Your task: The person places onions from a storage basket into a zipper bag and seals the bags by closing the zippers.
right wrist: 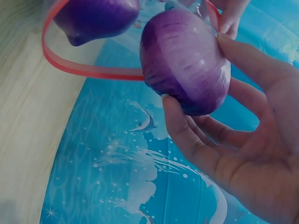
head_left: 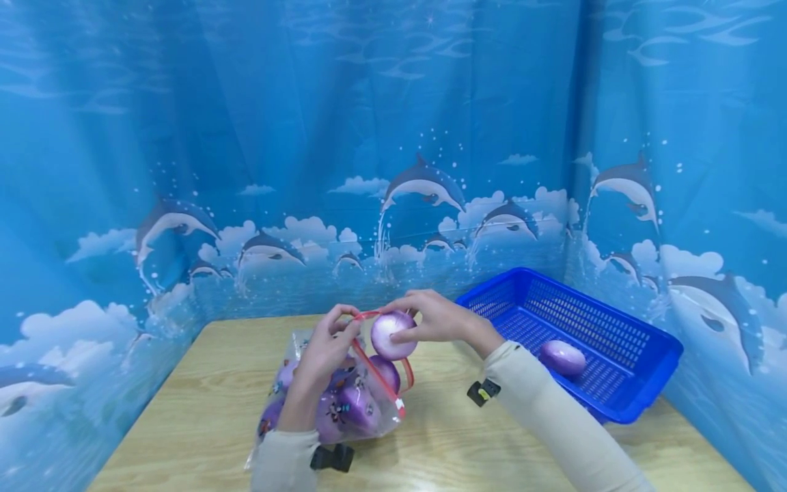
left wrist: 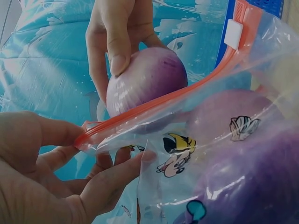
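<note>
A clear zip bag (head_left: 384, 410) with a red-edged mouth and cartoon prints lies on the table, holding several purple onions (head_left: 358, 404). My left hand (head_left: 326, 348) pinches the corner of its red zip edge (left wrist: 88, 135). At the bag's mouth my right hand (head_left: 433, 316) grips one purple onion (right wrist: 184, 60) between thumb and fingers. Another onion (right wrist: 100, 16) shows inside the mouth, within the red loop of the zip edge. A white slider (left wrist: 232, 33) sits on the zip strip.
To the right stands a blue perforated basket (head_left: 652, 342) with one purple onion (head_left: 562, 358) inside. The wooden table (head_left: 203, 383) meets a blue dolphin-printed curtain (head_left: 307, 171) at the back and sides.
</note>
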### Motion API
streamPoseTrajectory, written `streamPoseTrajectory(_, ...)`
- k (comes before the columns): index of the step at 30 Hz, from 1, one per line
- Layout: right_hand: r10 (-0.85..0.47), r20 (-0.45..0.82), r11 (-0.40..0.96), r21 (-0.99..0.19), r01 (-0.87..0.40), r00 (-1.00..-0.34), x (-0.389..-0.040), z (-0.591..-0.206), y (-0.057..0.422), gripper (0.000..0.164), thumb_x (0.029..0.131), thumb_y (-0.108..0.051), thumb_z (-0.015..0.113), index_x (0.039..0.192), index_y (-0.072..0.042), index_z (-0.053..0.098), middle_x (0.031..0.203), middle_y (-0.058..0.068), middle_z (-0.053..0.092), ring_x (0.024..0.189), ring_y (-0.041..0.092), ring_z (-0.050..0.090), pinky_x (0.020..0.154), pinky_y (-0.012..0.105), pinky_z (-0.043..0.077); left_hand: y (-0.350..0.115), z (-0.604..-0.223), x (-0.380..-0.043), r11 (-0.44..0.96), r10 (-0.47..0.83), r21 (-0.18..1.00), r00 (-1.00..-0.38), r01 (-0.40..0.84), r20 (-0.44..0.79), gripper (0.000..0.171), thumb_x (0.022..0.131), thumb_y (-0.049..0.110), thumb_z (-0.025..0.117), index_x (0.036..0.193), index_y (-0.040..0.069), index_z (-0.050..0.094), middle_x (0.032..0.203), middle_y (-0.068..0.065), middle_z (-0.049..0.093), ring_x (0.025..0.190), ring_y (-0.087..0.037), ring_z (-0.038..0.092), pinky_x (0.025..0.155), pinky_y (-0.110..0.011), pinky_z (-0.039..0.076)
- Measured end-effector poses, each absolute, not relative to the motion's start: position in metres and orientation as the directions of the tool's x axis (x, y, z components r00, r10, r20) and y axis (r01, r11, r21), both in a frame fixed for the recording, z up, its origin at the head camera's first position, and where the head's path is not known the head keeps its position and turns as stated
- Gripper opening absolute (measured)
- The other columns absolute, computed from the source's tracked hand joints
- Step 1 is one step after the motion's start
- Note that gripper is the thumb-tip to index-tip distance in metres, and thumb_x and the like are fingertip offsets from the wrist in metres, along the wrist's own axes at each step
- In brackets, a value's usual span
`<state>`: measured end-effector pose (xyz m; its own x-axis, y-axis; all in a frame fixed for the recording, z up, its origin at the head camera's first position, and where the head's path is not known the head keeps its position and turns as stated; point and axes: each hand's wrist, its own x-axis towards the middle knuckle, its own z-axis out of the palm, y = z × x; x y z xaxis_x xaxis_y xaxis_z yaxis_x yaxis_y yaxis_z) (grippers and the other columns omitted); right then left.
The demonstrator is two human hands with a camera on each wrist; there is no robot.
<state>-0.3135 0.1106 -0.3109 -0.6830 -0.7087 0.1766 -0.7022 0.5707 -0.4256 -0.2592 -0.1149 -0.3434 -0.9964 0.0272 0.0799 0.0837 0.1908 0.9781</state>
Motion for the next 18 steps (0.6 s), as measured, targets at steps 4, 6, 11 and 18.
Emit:
streamPoseTrajectory(4,-0.689,0.192,0.578,-0.436,-0.690,-0.699,-0.312,-0.316,0.105,0.050,0.094,-0.033,0.077,0.139,-0.017,0.064,0.125,0.005,0.069,0.106,0.017,0.062,0.078,0.023,0.058,-0.115,-0.344,-0.260,0.202,0.031,0.976,-0.997,0.081,0.077,0.015,0.108,0.019,0.054,0.120,0.011,0.059,0.104,-0.014,0.062,0.083,-0.020,0.060,0.061,-0.029,0.059)
streamPoseTrajectory(6,-0.668,0.197,0.590,-0.446,-0.673,-0.717,-0.311,-0.318,0.102,0.049,0.093,-0.034,0.077,0.136,-0.015,0.064,0.122,0.005,0.070,0.103,0.016,0.063,0.077,0.022,0.059,-0.115,-0.344,-0.260,0.206,0.034,0.975,-0.997,0.079,0.074,0.016,0.108,0.020,0.054,0.120,0.011,0.059,0.108,-0.016,0.063,0.086,-0.022,0.061,0.062,-0.030,0.060)
streamPoseTrajectory(11,-0.590,0.219,0.637,-0.464,-0.615,-0.777,-0.306,-0.322,0.094,0.046,0.091,-0.037,0.080,0.125,-0.012,0.062,0.112,0.006,0.071,0.095,0.015,0.066,0.072,0.022,0.060,-0.115,-0.345,-0.261,0.209,0.045,0.975,-0.996,0.082,0.074,0.016,0.108,0.021,0.055,0.121,0.012,0.059,0.115,-0.020,0.064,0.094,-0.028,0.065,0.066,-0.032,0.063)
streamPoseTrajectory(18,-0.573,0.228,0.652,-0.455,-0.606,-0.787,-0.300,-0.322,0.090,0.047,0.092,-0.032,0.079,0.129,-0.007,0.063,0.115,0.009,0.072,0.100,0.019,0.068,0.077,0.025,0.063,-0.117,-0.345,-0.261,0.207,0.045,0.974,-0.995,0.093,0.085,0.016,0.108,0.021,0.055,0.121,0.011,0.059,0.117,-0.021,0.063,0.098,-0.031,0.066,0.072,-0.038,0.066)
